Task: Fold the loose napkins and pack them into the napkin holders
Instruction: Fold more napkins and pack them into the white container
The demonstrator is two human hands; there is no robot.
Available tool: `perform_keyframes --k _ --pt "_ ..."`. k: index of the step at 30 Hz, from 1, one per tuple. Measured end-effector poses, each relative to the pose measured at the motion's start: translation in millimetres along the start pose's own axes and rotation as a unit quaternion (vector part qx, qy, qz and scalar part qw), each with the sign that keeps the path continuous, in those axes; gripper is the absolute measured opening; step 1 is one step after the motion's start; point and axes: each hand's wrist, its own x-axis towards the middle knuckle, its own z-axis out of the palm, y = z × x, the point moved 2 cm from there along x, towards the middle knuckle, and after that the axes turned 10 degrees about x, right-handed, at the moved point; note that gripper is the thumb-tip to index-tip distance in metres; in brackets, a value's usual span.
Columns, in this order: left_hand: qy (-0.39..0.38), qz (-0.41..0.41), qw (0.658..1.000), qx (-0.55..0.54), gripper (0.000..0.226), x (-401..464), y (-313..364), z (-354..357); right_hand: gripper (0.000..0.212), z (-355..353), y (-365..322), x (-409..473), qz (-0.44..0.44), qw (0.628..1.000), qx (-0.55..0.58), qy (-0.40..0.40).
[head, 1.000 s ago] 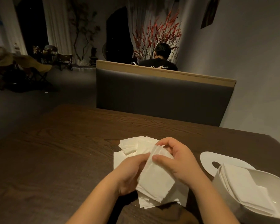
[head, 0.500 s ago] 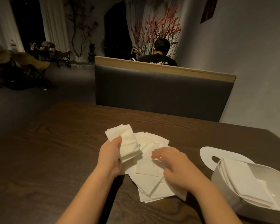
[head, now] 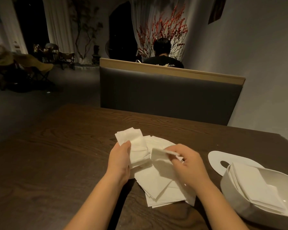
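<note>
A loose pile of white napkins [head: 163, 188] lies on the dark wooden table [head: 56, 163] in front of me. My left hand [head: 120, 161] grips a small stack of folded napkins [head: 135, 145], lifted above the pile's left side. My right hand [head: 188, 163] pinches the edge of a single napkin [head: 160, 155] raised off the pile. A white napkin holder [head: 231, 193] sits at the right edge with several folded napkins [head: 253, 185] inside. Its flat white lid [head: 223, 158] lies beside it on the table.
A grey upholstered bench back [head: 165, 97] with a wooden top stands just beyond the table's far edge. A person [head: 162, 53] sits behind it, facing away. A grey wall runs along the right. Chairs stand far left across the floor.
My right hand has gone from pressing flat on the pile to lifting one napkin by its edge. My left hand still grips the folded stack at about the same spot.
</note>
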Motion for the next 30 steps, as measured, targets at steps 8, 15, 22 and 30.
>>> perform_keyframes --k 8,15,22,30 --pt "-0.161 -0.126 0.979 -0.010 0.039 -33.4 -15.7 31.0 0.019 -6.3 -16.6 -3.5 0.187 0.947 0.261 0.003" --pt "-0.219 -0.061 0.972 0.058 0.028 -49.3 -18.9 37.1 0.018 -7.1 -11.1 -5.6 0.184 0.980 0.068 0.035" --pt "-0.205 -0.048 0.978 -0.015 0.025 -75.4 -26.2 52.8 0.025 -10.3 -6.8 -54.1 0.291 0.906 0.300 0.058" --pt "-0.288 0.110 0.907 0.288 0.031 -84.0 -25.4 48.0 0.024 -41.1 8.1 -110.6 0.281 0.878 0.342 0.182"
